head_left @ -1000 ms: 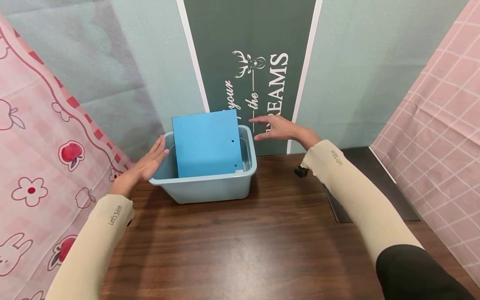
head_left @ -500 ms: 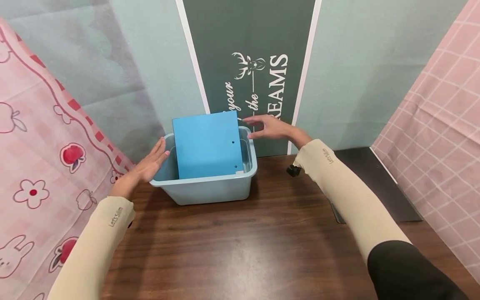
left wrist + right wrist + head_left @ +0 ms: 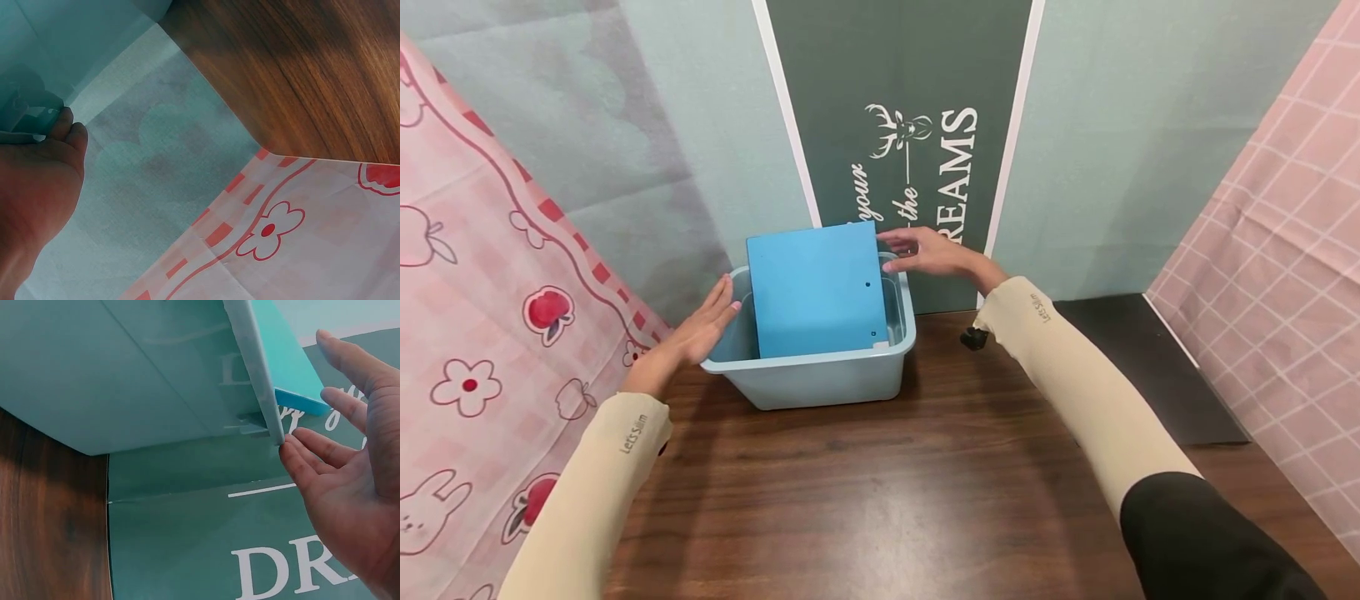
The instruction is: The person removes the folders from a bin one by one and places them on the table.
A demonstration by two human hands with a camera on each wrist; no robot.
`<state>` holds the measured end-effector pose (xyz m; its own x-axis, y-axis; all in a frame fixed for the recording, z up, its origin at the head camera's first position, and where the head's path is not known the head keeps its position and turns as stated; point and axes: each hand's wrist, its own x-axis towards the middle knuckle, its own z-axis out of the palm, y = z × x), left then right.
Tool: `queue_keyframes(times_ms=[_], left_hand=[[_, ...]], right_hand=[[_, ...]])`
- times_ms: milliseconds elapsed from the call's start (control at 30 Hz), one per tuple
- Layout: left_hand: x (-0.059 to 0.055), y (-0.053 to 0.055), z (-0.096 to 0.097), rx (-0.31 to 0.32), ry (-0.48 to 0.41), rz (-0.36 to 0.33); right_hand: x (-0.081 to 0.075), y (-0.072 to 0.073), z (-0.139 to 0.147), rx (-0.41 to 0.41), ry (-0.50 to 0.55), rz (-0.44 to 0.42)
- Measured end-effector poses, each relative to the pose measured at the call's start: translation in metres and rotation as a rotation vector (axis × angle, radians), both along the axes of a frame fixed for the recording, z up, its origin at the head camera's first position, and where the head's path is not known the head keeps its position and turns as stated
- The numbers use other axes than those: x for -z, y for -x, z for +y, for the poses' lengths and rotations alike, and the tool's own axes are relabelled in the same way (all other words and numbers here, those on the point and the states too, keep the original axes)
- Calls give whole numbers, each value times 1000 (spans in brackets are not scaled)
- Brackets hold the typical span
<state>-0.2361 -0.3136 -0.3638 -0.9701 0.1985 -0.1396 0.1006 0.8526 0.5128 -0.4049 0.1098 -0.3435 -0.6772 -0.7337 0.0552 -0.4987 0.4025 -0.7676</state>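
A light blue plastic tub (image 3: 827, 383) stands on the table against the back cloth. Leaning up out of it is a flat blue square panel (image 3: 816, 292) with two small dark dots near its right edge; its lower part is hidden inside the tub. My left hand (image 3: 700, 329) lies along the tub's left end with its fingers extended, touching the rim. My right hand (image 3: 928, 252) is at the tub's far right corner, fingers spread and slightly bent. In the right wrist view its lower fingertips (image 3: 290, 453) are at the rim (image 3: 256, 369), while thumb and index stay apart from the panel (image 3: 290, 356).
A flat black sheet (image 3: 1157, 367) lies on the brown wood table (image 3: 865, 492) at the right. Pink patterned cloth (image 3: 490, 333) hangs at the left, pink checked cloth (image 3: 1270, 250) at the right. A green cloth with lettering (image 3: 902, 75) covers the back.
My right hand has moved left, from beside the tub to its far right corner and close to the panel's right edge. The left hand, tub and panel have stayed put.
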Motion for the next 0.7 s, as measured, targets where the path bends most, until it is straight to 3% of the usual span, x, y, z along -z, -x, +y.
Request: queue_keyframes(times_ms=[467,700], left_hand=[[0,-2,-1,0,6,4],[0,-2,0,-1,-1,6]], right_hand=[[8,6,-15,-18,83,-34],[11,8,-25,-11,76,-48]])
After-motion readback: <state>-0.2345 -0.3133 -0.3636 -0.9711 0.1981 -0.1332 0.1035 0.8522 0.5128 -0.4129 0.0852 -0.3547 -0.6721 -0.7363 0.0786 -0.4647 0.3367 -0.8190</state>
